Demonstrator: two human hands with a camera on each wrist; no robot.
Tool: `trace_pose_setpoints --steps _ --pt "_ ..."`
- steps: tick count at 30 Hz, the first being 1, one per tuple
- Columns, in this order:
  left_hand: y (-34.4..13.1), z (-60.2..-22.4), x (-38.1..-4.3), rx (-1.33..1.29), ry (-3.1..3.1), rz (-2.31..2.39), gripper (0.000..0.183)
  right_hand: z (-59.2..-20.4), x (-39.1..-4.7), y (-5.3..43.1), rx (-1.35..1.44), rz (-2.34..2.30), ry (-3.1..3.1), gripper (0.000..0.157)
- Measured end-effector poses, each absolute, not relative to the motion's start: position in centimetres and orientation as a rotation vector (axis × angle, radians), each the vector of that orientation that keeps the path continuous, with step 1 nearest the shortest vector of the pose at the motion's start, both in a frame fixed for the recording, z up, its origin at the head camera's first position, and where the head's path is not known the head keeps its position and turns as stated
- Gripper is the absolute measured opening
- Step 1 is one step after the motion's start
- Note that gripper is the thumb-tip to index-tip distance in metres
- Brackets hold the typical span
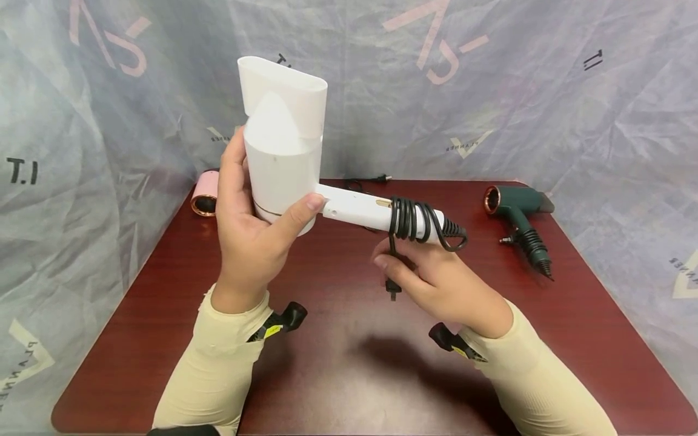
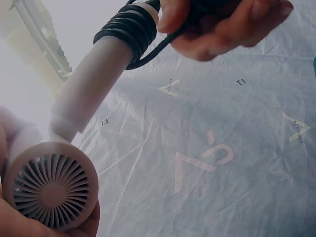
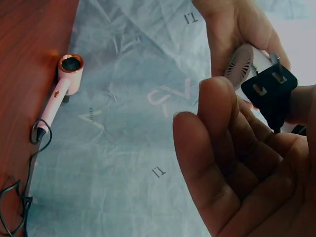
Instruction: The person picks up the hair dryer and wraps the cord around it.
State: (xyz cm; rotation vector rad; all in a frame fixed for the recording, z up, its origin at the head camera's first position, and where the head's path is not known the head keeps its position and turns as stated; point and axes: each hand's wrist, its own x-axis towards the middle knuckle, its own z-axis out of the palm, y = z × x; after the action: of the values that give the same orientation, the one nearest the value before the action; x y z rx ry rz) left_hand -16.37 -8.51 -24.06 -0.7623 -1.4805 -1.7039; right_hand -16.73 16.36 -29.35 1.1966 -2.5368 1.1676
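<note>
My left hand (image 1: 251,224) grips the white barrel of a hair dryer (image 1: 286,175), raised with its flat nozzle pointing up. The thumb lies beside the base of the handle. The slatted round end of the hair dryer (image 2: 54,195) shows in the left wrist view. A black cord (image 1: 406,219) is coiled round the handle, and its two-pin plug (image 1: 393,286) hangs down. My right hand (image 1: 436,278) is just under the coils, around the hanging cord. Its fingers (image 3: 197,143) curve loosely, with the fingertips apart from the plug in the right wrist view.
Behind my left hand a pink hair dryer (image 1: 206,189) lies on the dark red table (image 1: 349,375). A dark green hair dryer (image 1: 515,206), its cord wrapped round the handle, lies at the right. Another plug (image 1: 382,178) is at the back edge, before the grey printed cloth (image 1: 360,91).
</note>
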Motion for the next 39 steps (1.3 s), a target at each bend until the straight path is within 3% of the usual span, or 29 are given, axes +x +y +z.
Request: trace_pose_setpoints --steps 8,13,16,22,26,31,39 --pt "-8.2 -23.8 -16.4 -0.796 -1.468 -1.648 0.080 -28.7 -15.8 16.4 1.176 1.148 -2.564 0.007" --pt "-8.0 -23.6 -16.5 -0.817 -1.471 -1.637 0.079 -28.0 -14.5 16.4 1.183 1.443 -2.547 0.004" --pt "-7.9 -23.8 -16.5 -0.798 -1.470 -1.641 0.081 -27.7 -13.9 16.5 1.255 1.720 -2.477 0.014" --pt "-7.9 -24.2 -16.5 -0.773 -1.518 -1.597 0.082 -27.3 -14.0 16.5 1.582 1.890 -2.116 0.055" --pt "-7.9 -24.4 -16.5 -0.744 -1.549 -1.577 0.084 -27.0 -13.9 16.1 1.543 1.832 -2.071 0.068" --pt "-8.0 -24.5 -16.6 -0.743 -1.567 -1.540 0.082 -26.7 -13.9 15.9 1.346 1.491 -2.149 0.062" --pt "-8.2 -24.7 -16.8 -0.778 -1.627 -1.525 0.081 -27.4 -14.8 16.1 1.113 0.771 -1.980 0.035"
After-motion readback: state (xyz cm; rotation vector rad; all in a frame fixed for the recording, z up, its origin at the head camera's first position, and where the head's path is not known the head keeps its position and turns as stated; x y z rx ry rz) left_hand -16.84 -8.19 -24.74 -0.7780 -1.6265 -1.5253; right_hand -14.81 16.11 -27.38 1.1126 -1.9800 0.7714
